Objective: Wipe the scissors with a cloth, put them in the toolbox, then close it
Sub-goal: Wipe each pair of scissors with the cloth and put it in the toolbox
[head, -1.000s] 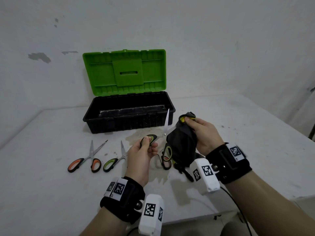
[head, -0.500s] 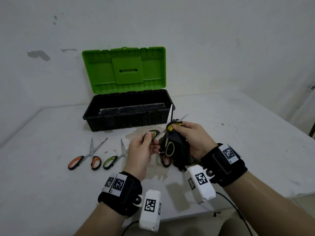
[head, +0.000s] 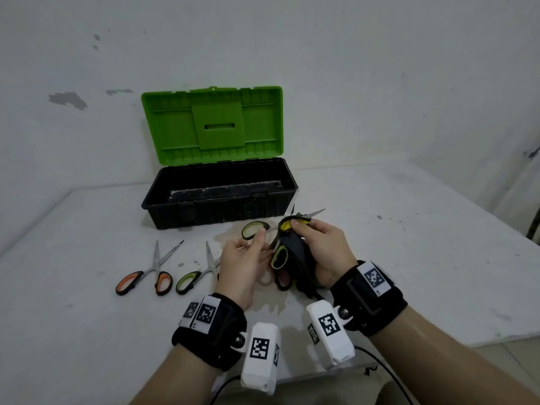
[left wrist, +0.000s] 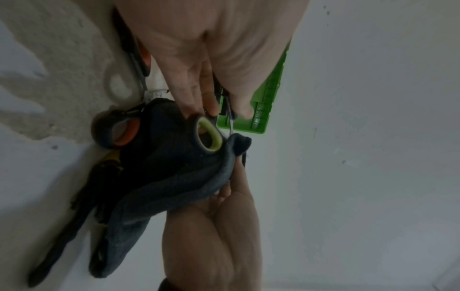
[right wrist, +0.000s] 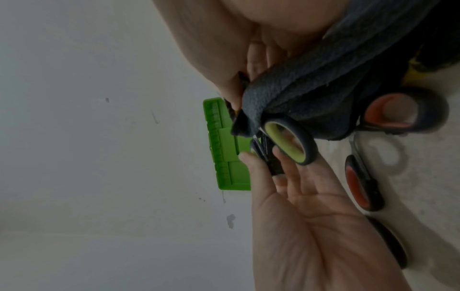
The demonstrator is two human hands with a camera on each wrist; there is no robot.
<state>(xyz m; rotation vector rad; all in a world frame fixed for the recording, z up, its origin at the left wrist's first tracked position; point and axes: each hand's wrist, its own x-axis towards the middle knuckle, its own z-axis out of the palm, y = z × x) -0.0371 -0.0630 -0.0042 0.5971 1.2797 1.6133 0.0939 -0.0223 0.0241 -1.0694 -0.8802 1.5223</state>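
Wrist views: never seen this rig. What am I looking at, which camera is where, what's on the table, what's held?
No robot here: a person wears a head camera plus one camera on each wrist, on black straps with printed markers.

The head view looks down at a white table. On it stand an open toolbox, green lid up, and several scissors, including an orange-handled pair and a green-handled pair.

The left hand pinches a green-handled pair by one handle loop. The right hand grips a dark cloth wrapped around its blades.

The wrist views show the same grip close up, turned sideways: loop, cloth.
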